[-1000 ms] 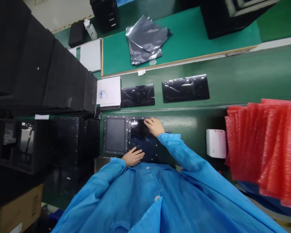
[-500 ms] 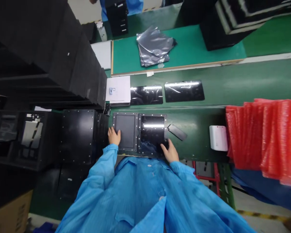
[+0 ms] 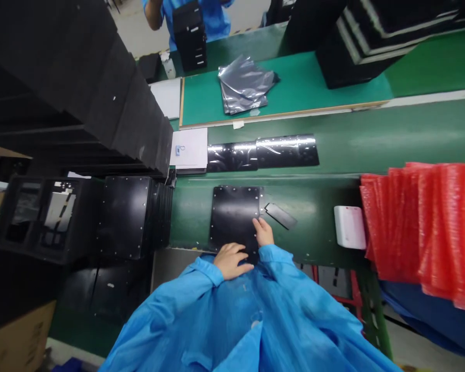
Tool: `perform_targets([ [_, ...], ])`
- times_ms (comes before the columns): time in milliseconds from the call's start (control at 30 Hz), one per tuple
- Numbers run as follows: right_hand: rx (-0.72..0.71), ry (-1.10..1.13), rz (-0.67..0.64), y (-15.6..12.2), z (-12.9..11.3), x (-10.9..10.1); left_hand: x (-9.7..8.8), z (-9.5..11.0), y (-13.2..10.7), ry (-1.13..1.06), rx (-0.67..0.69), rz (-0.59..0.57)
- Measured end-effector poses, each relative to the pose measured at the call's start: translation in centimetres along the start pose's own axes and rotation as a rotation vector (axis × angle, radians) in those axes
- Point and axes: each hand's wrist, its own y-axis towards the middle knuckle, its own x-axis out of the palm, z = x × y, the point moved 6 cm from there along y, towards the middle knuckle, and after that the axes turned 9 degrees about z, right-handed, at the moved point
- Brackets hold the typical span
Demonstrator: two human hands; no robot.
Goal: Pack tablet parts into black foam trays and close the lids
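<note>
A flat black case (image 3: 235, 214) with small bright studs along its edges lies closed on the green bench in front of me. At its near edge, my left hand (image 3: 231, 261) rests with fingers extended and the thumb apart. My right hand (image 3: 264, 233) has its fingers bent around the case's right edge. Just beyond that hand lies a small dark flat piece (image 3: 281, 215), tilted on the bench. Whatever is inside the case is hidden under its upper half.
Tall black stacks (image 3: 112, 98) rise at the left, beside more studded cases (image 3: 124, 217). Glossy black panels (image 3: 289, 151) and papers (image 3: 189, 147) lie behind. Silvery bags (image 3: 246, 85) sit farther back. At right are a white device (image 3: 349, 227) and red bubble bags (image 3: 418, 222). A person (image 3: 217, 20) stands opposite.
The case lay open with a glossy panel in its right half; its left half is now folded over it. My left hand moved right and nearer to me; my right hand shifted slightly left.
</note>
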Motion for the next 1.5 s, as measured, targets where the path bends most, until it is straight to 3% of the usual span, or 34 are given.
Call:
perform_targets([
  [100, 0.002, 0.061, 0.002, 1.9, 0.6, -1.7, 0.7, 1.7, 0.4, 0.062, -0.016, 0.004],
  [200, 0.065, 0.095, -0.014, 3.4, 0.9, -4.3, -2.4, 2.4, 0.2, 0.140, -0.040, 0.112],
  [267, 0.104, 0.099, 0.032, 3.8, 0.7, -6.5, -6.9, 1.5, -0.7, 0.202, -0.051, 0.248],
  [333, 0.081, 0.111, 0.101, 3.8, -0.4, -7.7, -13.4, -1.3, -2.4, 0.274, -0.128, 0.441],
  [367, 0.044, 0.113, 0.101, 3.4, -1.3, -7.3, -17.1, -3.5, -3.6, 0.311, -0.204, 0.548],
  [433, -0.051, 0.099, -0.016, 1.8, -3.9, -3.5, -24.6, -9.1, -6.7, 0.385, -0.486, 0.777],
  [500, -0.118, 0.079, -0.282, -1.6, -6.8, 4.1, -30.2, -14.9, -10.2, 0.404, -0.865, 0.919],
  [533, -0.119, 0.082, -0.441, -3.9, -8.1, 8.7, -31.9, -17.1, -11.9, 0.394, -1.034, 0.952],
  [600, 0.002, 0.109, -0.749, -9.0, -9.9, 17.4, -33.2, -19.9, -14.6, 0.335, -1.258, 0.978],
  [667, 0.148, 0.130, -0.890, -12.6, -10.5, 23.3, -32.1, -20.3, -16.2, 0.198, -1.266, 1.017],
  [700, 0.180, 0.145, -0.875, -13.3, -10.5, 24.6, -30.7, -19.9, -16.6, 0.087, -1.191, 1.035],
  [767, 0.160, 0.149, -0.707, -12.3, -9.8, 23.6, -26.7, -18.1, -16.2, -0.187, -0.955, 1.022],
  [867, 0.071, 0.022, -0.340, -7.7, -7.0, 15.8, -19.2, -14.8, -12.5, -0.521, -0.705, 0.881],
  [967, 0.032, -0.134, -0.059, -4.0, -3.9, 7.0, -12.3, -13.5, -6.1, -0.737, -0.767, 0.740],
  [1033, 0.051, -0.187, 0.051, -2.9, -2.4, 2.9, -9.1, -13.1, -1.7, -0.793, -0.837, 0.667],
  [1167, -0.017, -0.105, -0.011, -1.9, -1.8, -2.4, -6.5, -11.1, 3.6, -0.730, -0.842, 0.580],
  [1267, -0.147, -0.148, -0.007, 0.4, -2.6, -7.7, -5.5, -7.2, 5.6, -0.493, -0.742, 0.520],
  [1367, -0.331, -0.451, 0.047, 4.1, -3.0, -12.3, -2.5, -1.4, 8.2, -0.057, -0.565, 0.277],
  [1433, -0.442, -0.715, 0.029, 6.2, -2.6, -13.4, 0.7, 1.5, 9.7, 0.173, -0.539, 0.083],
  [1500, -0.531, -0.875, -0.040, 7.5, -2.1, -13.4, 3.3, 3.2, 10.7, 0.326, -0.567, -0.027],
])
